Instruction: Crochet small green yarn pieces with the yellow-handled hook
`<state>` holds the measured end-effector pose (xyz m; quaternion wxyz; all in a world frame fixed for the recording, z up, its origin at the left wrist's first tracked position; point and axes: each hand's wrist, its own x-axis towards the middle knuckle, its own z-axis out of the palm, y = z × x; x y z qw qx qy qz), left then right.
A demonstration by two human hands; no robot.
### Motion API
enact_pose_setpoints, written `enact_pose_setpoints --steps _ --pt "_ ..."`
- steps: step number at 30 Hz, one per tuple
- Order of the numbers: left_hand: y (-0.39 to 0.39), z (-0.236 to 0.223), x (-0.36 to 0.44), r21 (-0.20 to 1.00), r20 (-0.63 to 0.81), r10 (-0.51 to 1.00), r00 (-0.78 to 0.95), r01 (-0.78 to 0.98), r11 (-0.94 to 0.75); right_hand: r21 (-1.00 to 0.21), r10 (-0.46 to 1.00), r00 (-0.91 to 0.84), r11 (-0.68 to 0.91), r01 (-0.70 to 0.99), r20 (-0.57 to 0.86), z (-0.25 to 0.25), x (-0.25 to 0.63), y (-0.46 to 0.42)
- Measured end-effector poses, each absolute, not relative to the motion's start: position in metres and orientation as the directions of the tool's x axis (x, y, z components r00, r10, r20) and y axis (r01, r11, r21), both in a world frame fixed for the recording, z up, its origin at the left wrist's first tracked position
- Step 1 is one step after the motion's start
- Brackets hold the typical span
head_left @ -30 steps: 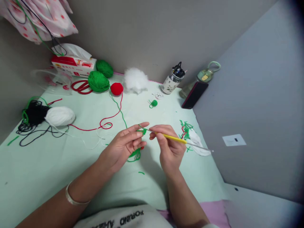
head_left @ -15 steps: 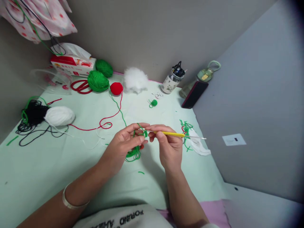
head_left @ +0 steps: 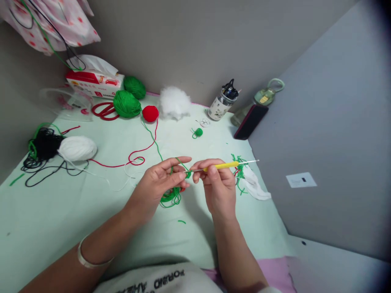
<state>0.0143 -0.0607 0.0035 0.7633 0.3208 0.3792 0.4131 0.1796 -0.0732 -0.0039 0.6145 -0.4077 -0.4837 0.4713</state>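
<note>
Some crocheting seemed underway: left hand (head_left: pixel 155 183) pinching the green piece (head_left: pixel 188 174), right hand (head_left: pixel 220 185) gripping the yellow hook (head_left: pixel 224 165); the next move called, I judged, for taut yarn (head_left: pixel 182 164).

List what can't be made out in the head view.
All in the head view:
Green crochet piece: partly covered by the left hand.
Red scissors: blades hidden by the nearer green ball.
Bottle: lower front blocked by the phone.
Spotted cloth: cut off by the top edge.
Wall card: print too small.
</note>
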Motion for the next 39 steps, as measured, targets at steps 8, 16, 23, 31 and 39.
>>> enact_pose_setpoints --steps 8,16,23,31,39 --pt "-0.06 0.003 0.013 0.786 -0.283 0.9 0.333 -0.457 0.416 -0.823 0.854 0.004 0.499 0.271 0.52 -0.005 0.181 -0.084" --pt "-0.055 0.003 0.011 0.61 -0.368 0.815 0.446 -0.546 0.574 -0.798 0.831 0.057 0.509 0.324 0.553 -0.005 0.178 -0.085" --pt "-0.061 0.005 0.014 0.77 -0.299 0.877 0.375 -0.447 0.454 -0.924 0.922 0.068 0.381 0.004 0.381 -0.002 0.175 -0.078" --pt "-0.059 -0.001 0.017 0.676 -0.336 0.855 0.394 -0.532 0.511 -0.55 0.716 -0.128 0.626 0.553 0.686 -0.014 0.176 -0.083" --pt "-0.054 0.003 0.012 0.597 -0.352 0.836 0.422 -0.587 0.548 -0.931 0.927 0.121 0.363 -0.036 0.356 -0.002 0.18 -0.075"
